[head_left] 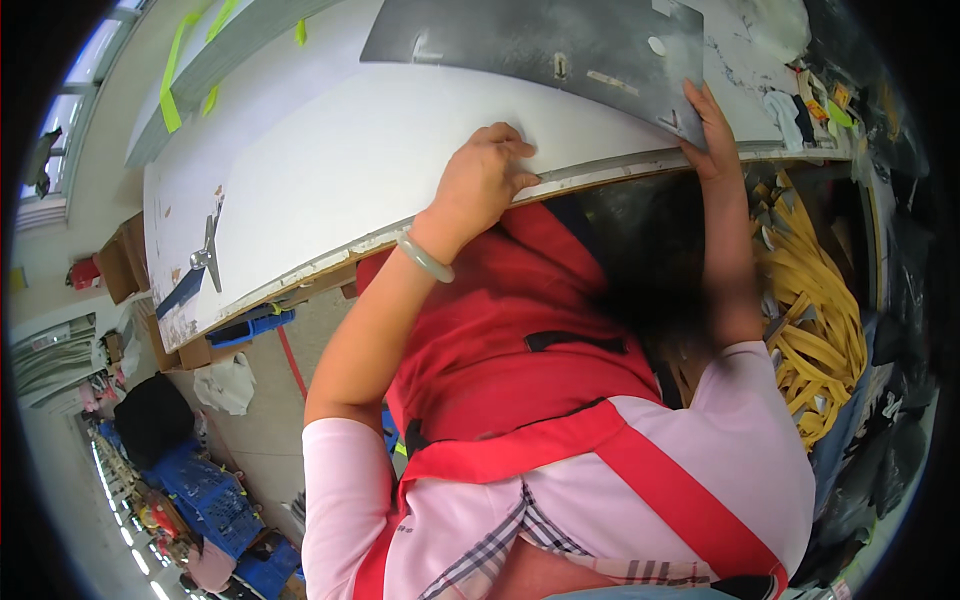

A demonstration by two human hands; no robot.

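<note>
A dark grey flat sheet (500, 38) with several small slots and marks lies at the far side of the white table, reaching toward its front edge on the right. My right hand (712, 135) grips the sheet's near right corner, fingers along its side and thumb below. By the table's front edge is my left hand (485, 175), wearing a pale bangle; its fingers are loosely curled, with a gap between thumb and forefinger. The thumb rests next to the end of a thin grey strip (610, 165) that runs along the edge toward my right hand. Nothing shows in the left hand.
The white table (300, 170) has a metal tool (207, 255) and a blue piece at its left end. A grey stack (250, 60) with bright green strips stands at the far left. Yellow strips (810, 340) hang at right below the table. Blue crates (205, 495) stand behind, lower left.
</note>
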